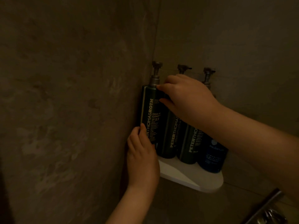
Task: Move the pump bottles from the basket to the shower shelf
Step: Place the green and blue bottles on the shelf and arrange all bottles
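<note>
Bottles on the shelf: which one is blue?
The blue bottle at the right end of the white shelf; the three dark green bottles to its left bear pale vertical lettering.

Mottled brown side wall [64, 94] meets plainer rear wall [242, 38] at a corner. Angled metal bar [265, 202] at lower right, with a shiny fitting [270, 215] beneath it.

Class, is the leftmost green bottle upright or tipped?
Upright: leftmost green bottle has its pump on top; left hand and right hand hold it.
</note>
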Tool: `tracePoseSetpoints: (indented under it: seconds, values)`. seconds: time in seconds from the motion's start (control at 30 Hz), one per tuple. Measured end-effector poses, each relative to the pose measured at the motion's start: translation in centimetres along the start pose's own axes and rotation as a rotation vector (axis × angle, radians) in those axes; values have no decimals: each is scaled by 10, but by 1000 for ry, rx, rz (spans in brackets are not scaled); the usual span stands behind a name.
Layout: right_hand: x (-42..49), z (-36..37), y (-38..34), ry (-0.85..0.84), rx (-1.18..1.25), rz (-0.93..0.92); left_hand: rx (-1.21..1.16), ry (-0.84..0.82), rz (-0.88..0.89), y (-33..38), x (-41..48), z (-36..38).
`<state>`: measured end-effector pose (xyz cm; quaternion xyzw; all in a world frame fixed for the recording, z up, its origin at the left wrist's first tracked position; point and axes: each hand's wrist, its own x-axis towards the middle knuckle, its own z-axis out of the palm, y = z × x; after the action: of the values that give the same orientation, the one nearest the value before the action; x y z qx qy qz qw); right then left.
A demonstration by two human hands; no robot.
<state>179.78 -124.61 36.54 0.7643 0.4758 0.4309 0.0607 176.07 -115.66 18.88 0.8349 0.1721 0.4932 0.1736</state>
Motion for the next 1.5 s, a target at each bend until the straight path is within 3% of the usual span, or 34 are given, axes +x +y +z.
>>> tracePoseSetpoints:
  seconds: [0.43,0.67,0.8,0.93,1.1,1.5]
  values:
    - [13,11,-2,-46,-80,15,312,-189,2,7,15,5]
    - [17,14,0,-57,-92,35,349,-223,34,7,18,14]
    - [16,16,0,-76,-82,35,279,-234,-4,7,19,10]
    - [7,6,1,-11,15,14,-2,-188,-57,7,15,-3]
    - [-21,-8,16,132,73,53,-214,-19,70,10,-2,-12]
    - [-39,1,36,67,0,146,-229,-130,191,23,-3,-3]
